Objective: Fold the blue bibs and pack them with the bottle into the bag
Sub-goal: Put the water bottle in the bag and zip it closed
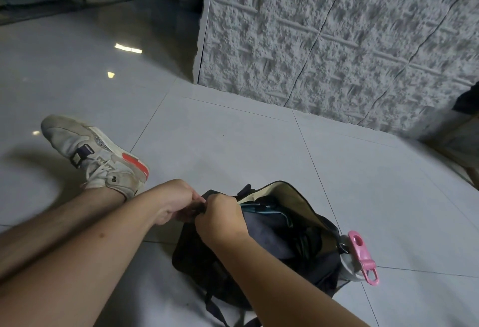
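Observation:
A dark bag (324, 272) lies on the tiled floor with its mouth open, showing a pale lining. Dark blue folded cloth with a teal trim, the blue bibs (267, 231), fills the inside. A bottle with a pink cap (361, 256) sticks out of the bag's right end. My left hand (173, 202) and my right hand (220, 215) meet at the bag's left upper edge, both with fingers curled, pinching the dark rim there. What exactly sits between the fingers is hidden.
My leg stretches out to the left, ending in a white sneaker with a red heel patch (96, 153). A textured grey wall panel (324, 41) stands behind the bag. Another person's leg (458, 142) shows at the right edge. Dark straps (215, 308) trail below the bag.

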Demonstrator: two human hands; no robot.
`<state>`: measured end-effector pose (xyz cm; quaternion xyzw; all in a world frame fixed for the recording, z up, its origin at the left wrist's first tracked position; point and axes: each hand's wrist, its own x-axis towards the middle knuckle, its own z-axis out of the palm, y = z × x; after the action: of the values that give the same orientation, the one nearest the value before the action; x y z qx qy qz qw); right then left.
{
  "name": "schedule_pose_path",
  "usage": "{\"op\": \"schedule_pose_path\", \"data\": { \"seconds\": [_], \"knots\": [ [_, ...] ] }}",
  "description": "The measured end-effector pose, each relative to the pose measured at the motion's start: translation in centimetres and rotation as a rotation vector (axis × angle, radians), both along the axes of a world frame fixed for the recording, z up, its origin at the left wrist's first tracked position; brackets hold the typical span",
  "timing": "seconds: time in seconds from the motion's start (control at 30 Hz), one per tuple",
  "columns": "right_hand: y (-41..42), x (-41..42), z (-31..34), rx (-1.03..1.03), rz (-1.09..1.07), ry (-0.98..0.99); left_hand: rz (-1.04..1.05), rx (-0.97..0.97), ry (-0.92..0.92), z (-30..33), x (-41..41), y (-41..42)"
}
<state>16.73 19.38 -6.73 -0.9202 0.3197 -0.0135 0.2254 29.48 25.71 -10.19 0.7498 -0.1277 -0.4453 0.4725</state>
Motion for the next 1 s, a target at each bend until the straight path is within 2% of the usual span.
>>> {"op": "schedule_pose_path", "data": {
  "seconds": [0.13,0.43,0.77,1.0],
  "knots": [
    [-0.3,0.1,0.9,-0.005,0.018,0.037,-0.028,-0.002,0.004,-0.2,0.1,0.0],
    [-1.0,-0.7,1.4,-0.028,0.011,0.043,-0.138,-0.172,0.041,0.2,-0.2,0.2],
    [-1.8,-1.7,4.6,0.012,-0.024,0.032,-0.115,-0.153,-0.099,1.5,-0.2,0.2],
    [-3.9,-2.1,3.1,0.096,-0.122,0.038,-0.136,-0.061,-0.18,1.8,-0.1,0.3]
  ]
}}
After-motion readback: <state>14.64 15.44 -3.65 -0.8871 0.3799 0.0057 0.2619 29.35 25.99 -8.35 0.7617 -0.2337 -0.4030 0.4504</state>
